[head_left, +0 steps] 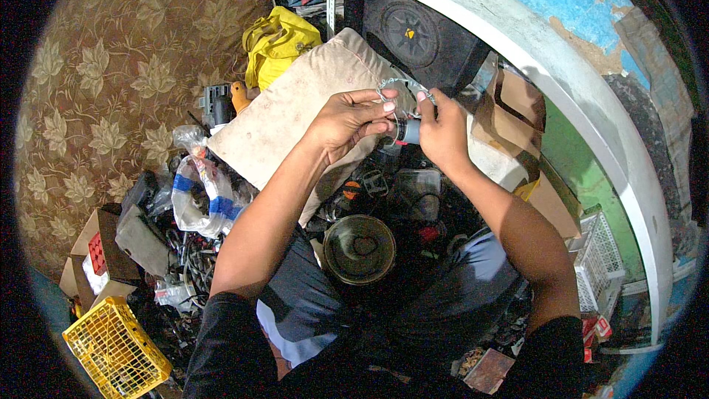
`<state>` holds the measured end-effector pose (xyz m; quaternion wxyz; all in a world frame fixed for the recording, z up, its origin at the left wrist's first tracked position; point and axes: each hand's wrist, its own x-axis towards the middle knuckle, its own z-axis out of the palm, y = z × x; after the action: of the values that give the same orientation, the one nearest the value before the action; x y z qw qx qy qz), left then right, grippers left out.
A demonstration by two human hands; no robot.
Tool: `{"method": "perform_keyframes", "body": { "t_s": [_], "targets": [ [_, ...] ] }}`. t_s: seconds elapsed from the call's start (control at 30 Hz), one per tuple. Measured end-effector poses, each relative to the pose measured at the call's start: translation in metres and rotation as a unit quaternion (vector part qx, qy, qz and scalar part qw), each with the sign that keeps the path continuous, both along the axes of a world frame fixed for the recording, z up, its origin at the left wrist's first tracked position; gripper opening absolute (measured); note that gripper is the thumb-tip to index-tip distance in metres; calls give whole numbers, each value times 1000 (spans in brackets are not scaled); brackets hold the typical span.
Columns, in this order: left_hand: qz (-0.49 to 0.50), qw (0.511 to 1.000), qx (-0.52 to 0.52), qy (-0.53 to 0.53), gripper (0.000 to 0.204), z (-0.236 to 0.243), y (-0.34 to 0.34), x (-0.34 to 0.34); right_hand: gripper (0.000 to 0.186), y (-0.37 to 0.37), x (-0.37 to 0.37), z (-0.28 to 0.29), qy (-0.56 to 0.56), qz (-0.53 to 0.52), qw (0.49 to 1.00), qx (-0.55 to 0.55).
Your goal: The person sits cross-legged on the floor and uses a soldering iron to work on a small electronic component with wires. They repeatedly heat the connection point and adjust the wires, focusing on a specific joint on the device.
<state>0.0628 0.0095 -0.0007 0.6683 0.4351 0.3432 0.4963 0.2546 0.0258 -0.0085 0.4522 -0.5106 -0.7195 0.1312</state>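
Note:
My left hand [348, 124] is raised in front of me, its thumb and fingers pinched on a thin, pale twisted wire [391, 82]. The wire arcs across to my right hand [443, 133], whose thumb and forefinger also grip it. A small grey cylinder [410, 131] with a dark end sits against the right palm, partly covered by the fingers. What kind of part it is cannot be made out. Behind both hands lies a stained beige cushion [295, 96]. Below them, between my knees, stands a round metal tin [360, 249].
A black speaker box [410, 33] stands beyond the cushion, beside a yellow cloth bag [279, 41]. Cardboard boxes [517, 103] are at the right. Tangled cables and parts lie at the left, near a yellow plastic basket [118, 347]. A white curved panel [583, 77] arches along the right.

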Motion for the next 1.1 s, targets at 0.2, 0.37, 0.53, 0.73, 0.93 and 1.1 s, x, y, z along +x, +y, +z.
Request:
{"method": "perform_keyframes", "body": {
  "t_s": [0.2, 0.37, 0.53, 0.73, 0.93, 1.1],
  "targets": [
    [67, 988, 59, 127, 19, 6, -2, 0, 23, -5, -9, 0, 13, 25, 1000, -11],
    [151, 960, 153, 179, 19, -5, 3, 4, 22, -9, -11, 3, 22, 41, 999, -7],
    [221, 928, 204, 218, 19, -14, 7, 7, 24, -10, -13, 8, 29, 62, 998, 6],
    [117, 989, 83, -29, 18, -3, 1, 10, 28, -9, -9, 9, 43, 78, 996, 11],
    [53, 996, 63, -47, 22, -2, 1, 4, 33, -5, -2, 11, 65, 76, 994, -33],
    [88, 989, 106, 44, 19, 1, 1, 6, 34, -3, 1, 7, 91, 94, 989, -68]
  ]
}}
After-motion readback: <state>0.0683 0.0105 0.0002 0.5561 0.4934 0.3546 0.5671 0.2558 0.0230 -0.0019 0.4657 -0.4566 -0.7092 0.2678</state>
